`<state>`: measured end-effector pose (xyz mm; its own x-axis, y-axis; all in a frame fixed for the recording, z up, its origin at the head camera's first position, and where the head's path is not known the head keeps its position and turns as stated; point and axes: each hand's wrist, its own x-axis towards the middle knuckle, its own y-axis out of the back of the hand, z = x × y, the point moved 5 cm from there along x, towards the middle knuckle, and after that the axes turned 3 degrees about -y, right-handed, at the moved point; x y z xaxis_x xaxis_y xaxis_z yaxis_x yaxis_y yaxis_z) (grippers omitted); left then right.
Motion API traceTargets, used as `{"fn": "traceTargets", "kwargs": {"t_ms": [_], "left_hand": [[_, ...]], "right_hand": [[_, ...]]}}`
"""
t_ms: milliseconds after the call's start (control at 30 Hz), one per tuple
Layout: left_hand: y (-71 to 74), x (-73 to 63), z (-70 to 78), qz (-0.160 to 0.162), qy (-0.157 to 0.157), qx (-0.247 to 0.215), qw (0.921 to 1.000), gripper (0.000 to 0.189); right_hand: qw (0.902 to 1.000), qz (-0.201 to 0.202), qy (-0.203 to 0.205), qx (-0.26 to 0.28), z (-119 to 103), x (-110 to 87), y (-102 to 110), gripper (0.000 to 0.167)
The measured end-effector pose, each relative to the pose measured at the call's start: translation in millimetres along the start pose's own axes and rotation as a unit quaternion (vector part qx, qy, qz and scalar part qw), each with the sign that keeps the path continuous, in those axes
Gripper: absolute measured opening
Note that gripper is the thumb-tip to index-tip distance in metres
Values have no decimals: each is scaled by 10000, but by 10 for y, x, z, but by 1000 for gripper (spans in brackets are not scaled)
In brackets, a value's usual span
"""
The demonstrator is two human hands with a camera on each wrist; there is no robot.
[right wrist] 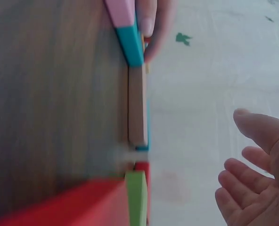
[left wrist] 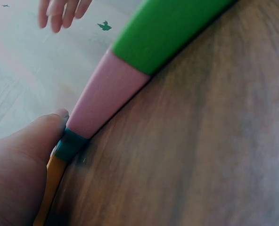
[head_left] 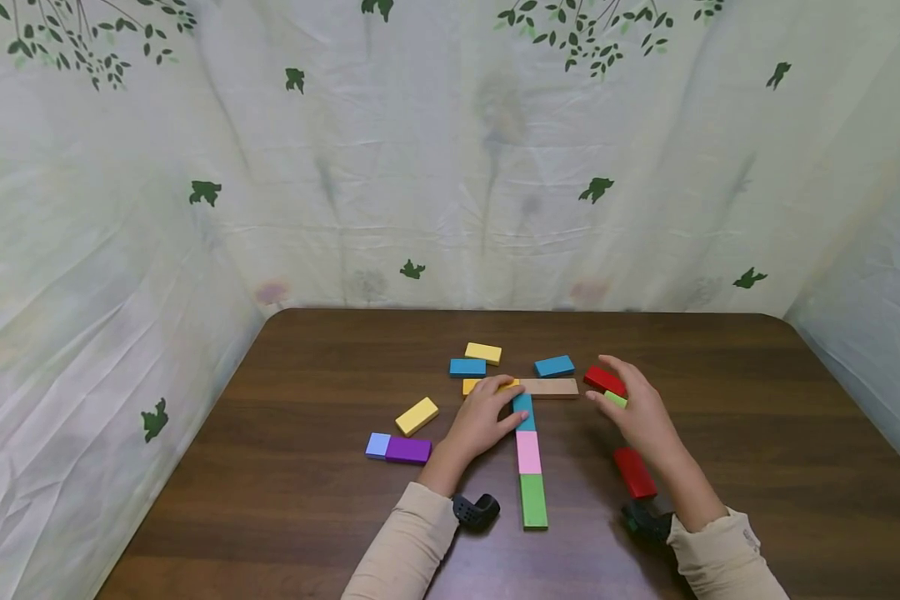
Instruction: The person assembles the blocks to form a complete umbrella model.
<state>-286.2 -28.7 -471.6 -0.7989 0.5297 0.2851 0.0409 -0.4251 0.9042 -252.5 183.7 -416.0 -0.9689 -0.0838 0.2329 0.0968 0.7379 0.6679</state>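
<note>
My left hand [head_left: 483,417] rests over the row of blocks, its thumb at the blue block [head_left: 523,408] and its fingertips at the yellow-orange block [head_left: 470,387], which the hand partly covers. Below the blue block a pink block [head_left: 528,452] and a green block [head_left: 534,502] run in line toward me. A beige block [head_left: 551,388] lies crosswise at the top. My right hand [head_left: 640,410] hovers with fingers apart, holding nothing. In the head view it overlaps a red block [head_left: 602,379] and a light green block [head_left: 615,399]; in the right wrist view its fingers [right wrist: 245,188] are clear of them.
Another red block [head_left: 634,473] lies under my right wrist. Blue blocks [head_left: 554,367] and a yellow block [head_left: 483,353] lie behind the row. To the left are a yellow block [head_left: 417,416], a purple block [head_left: 408,451] and a light blue block [head_left: 377,446] on the brown table [head_left: 270,517].
</note>
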Motion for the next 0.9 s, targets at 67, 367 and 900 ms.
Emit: {"fn": "traceTargets", "kwargs": {"t_ms": [67,367,900], "left_hand": [[1,-1,-2,6,-4,6,10000,46],[4,-6,2,-18,12,-16,10000,46],[-4,-2,1,-28,22,-1,10000,46]], "right_hand": [[10000,13,53,8,38,-35,51,62],[9997,-139,-184,-82,306,-142,154,59],[9971,-499,-571,-59,718,-174,153,54]]}}
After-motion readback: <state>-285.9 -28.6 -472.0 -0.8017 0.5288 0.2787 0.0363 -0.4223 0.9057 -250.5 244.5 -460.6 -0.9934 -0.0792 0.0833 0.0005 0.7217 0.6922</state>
